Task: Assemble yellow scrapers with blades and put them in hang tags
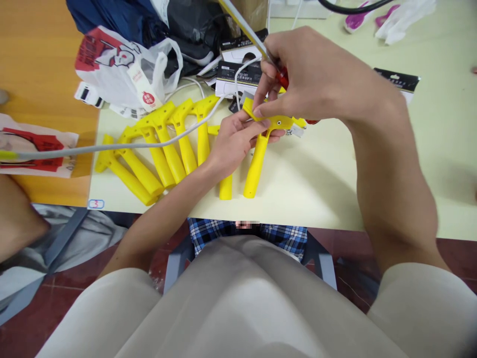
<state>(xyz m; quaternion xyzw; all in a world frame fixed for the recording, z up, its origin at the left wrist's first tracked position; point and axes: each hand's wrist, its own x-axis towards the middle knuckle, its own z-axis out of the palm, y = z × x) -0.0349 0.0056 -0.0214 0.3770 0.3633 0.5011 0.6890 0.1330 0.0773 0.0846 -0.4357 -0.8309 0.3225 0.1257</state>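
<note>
My left hand (pixel 238 139) is closed round the head of a yellow plastic scraper (pixel 257 164), whose handle points down toward the table's front edge. At the right end of its head, a small grey metal piece (pixel 297 130) sticks out. My right hand (pixel 298 79) is bent over the same head, with thumb and fingertips pinched at its left end. A slim pale-yellow rod (pixel 248 30) with a red part (pixel 283 78) sits in the right hand's grip; its exact kind is unclear. Several more yellow scraper handles (pixel 164 144) lie in a row to the left.
A white cable (pixel 156 145) crosses in front of the handles. Behind are black-and-white packaging cards (pixel 238 77), a printed plastic bag (pixel 119 59) and a dark bag (pixel 190 30). Another card (pixel 398 82) and purple items (pixel 359 20) lie right. Someone's bare limb (pixel 18 219) shows at left.
</note>
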